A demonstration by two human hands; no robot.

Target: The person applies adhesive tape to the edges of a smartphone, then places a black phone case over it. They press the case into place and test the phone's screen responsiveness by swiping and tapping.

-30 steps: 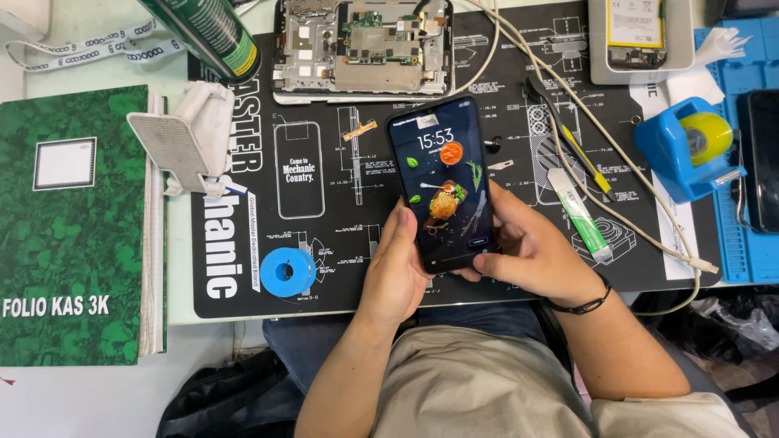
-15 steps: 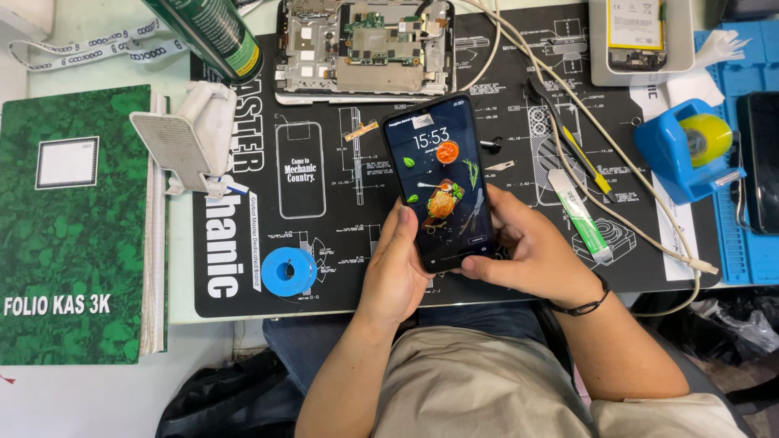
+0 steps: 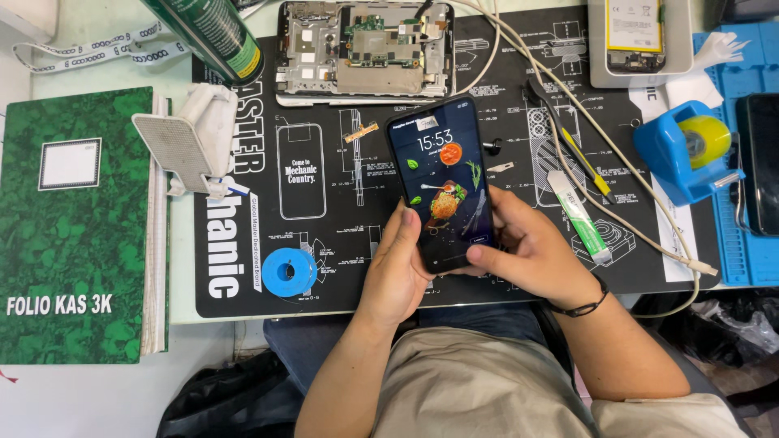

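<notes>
Smartphone (image 3: 442,185), screen lit, was gripped by left hand (image 3: 398,272) and right hand (image 3: 531,247), fingers curled around its edges. Green marbled ledger (image 3: 77,227) with white label lay far left; blue tape dispenser (image 3: 686,150) stood right.

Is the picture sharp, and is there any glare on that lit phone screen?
Head view: evenly lit and sharp; the phone, held by the left hand and right hand, shows a clear, readable screen without glare; shadows on the black mat are soft.

The black slab smartphone with its lit screen (image 3: 442,182) sits slightly lower and tilts a touch more upright than a second ago, and the right hand's (image 3: 531,247) thumb now presses nearer its lower right edge.
</notes>
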